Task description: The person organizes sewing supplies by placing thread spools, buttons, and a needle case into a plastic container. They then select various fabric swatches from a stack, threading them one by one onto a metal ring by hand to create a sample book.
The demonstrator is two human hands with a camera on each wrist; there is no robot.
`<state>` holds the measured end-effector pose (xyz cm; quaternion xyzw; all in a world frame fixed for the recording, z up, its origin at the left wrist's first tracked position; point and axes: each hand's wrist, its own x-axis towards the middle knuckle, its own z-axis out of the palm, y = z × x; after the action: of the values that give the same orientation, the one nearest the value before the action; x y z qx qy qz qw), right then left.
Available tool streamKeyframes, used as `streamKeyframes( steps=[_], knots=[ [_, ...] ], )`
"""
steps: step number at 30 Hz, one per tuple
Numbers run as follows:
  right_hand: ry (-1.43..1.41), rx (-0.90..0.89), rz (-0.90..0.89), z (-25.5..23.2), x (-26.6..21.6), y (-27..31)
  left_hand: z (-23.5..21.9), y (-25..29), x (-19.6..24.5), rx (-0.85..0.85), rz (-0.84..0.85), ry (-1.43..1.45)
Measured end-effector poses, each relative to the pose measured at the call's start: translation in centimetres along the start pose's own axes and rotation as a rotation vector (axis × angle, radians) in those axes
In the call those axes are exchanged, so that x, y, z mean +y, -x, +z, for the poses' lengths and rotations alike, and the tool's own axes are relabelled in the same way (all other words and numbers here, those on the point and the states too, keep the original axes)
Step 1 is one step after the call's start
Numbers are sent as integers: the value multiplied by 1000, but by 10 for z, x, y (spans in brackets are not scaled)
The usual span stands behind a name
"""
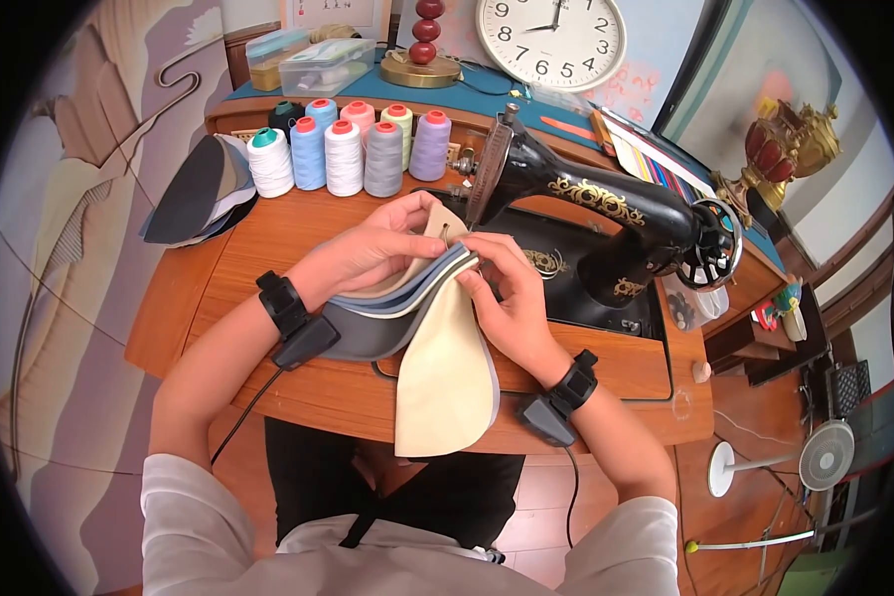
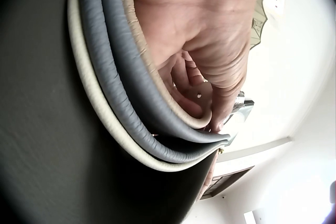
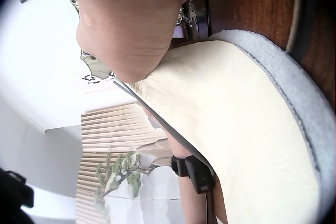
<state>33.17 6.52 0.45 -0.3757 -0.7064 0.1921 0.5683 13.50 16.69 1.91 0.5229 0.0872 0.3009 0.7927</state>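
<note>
A fan of leather swatches in tan, blue, white and grey hangs from my hands over the table's front edge. My left hand (image 1: 377, 246) pinches the narrow end of the tan swatch (image 1: 444, 224), which has a small hole. Close beside it, my right hand (image 1: 512, 298) grips the top of the cream swatch (image 1: 445, 372) between thumb and fingers. Stacked curved edges of the blue swatch (image 2: 123, 71) and its neighbours show in the left wrist view. In the right wrist view, a grey fuzzy-backed swatch (image 3: 294, 98) lies behind the cream one.
A black sewing machine (image 1: 606, 199) stands just beyond my right hand. Several thread spools (image 1: 345, 159) are grouped at the back left, beside another pile of swatches (image 1: 201, 194). Plastic boxes (image 1: 326, 70) and a round clock (image 1: 551, 40) are farther back on the wooden table (image 1: 268, 258).
</note>
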Motion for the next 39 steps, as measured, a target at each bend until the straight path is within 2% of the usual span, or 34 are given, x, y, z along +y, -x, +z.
streamKeyframes(
  steps=[15, 24, 28, 33, 35, 39],
  knots=[
    [-25, -25, 14, 0, 1, 1, 4, 1, 2, 0, -9, 35],
    [101, 32, 8, -1, -1, 2, -7, -1, -3, -48, -57, 108],
    [4, -1, 30, 0, 3, 3, -10, -2, -3, -87, -40, 111],
    [13, -5, 5, 1, -2, 3, -5, -2, -3, -43, -38, 115],
    [-234, 85, 107, 6, -3, 4, -5, -3, -2, -51, -38, 120],
    [-267, 96, 110, 5, -8, 2, -8, -2, -6, -91, -17, 141]
  ],
)
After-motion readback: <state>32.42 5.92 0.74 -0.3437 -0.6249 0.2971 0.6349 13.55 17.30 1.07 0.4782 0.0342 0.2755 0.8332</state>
